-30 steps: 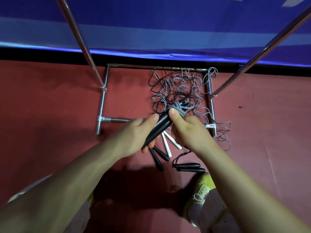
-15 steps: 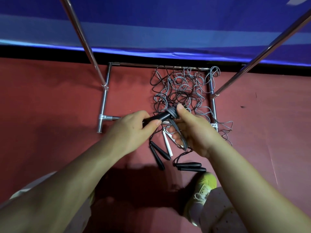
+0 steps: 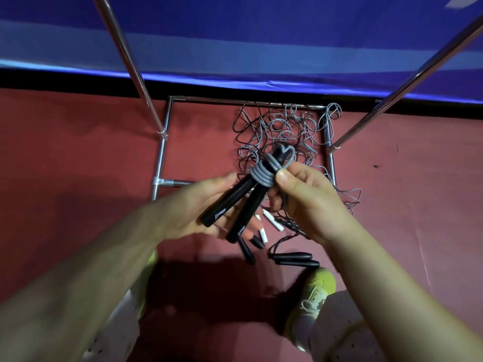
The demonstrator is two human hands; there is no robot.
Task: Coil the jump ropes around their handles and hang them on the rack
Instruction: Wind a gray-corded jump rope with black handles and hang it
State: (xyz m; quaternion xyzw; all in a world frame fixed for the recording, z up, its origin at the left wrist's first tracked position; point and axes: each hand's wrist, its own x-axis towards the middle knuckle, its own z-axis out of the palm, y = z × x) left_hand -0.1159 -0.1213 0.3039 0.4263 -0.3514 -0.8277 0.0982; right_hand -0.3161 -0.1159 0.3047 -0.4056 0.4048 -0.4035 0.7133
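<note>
Two black jump rope handles are held side by side, their lower ends spread apart. A grey rope coil wraps around their upper ends. My left hand supports the handles from beneath. My right hand pinches the grey coil with the thumb on top. A tangle of grey and black ropes lies on the red floor inside the rack's base. More handles lie below my hands: white handles and black handles.
Two chrome rack poles rise on the left and right. A blue padded wall runs along the back. My yellow-green shoe stands near the loose black handles.
The handles have tilted up and come closer to the camera, and the grey rope now sits in tight turns around their tops. My right thumb has moved onto the coil.
</note>
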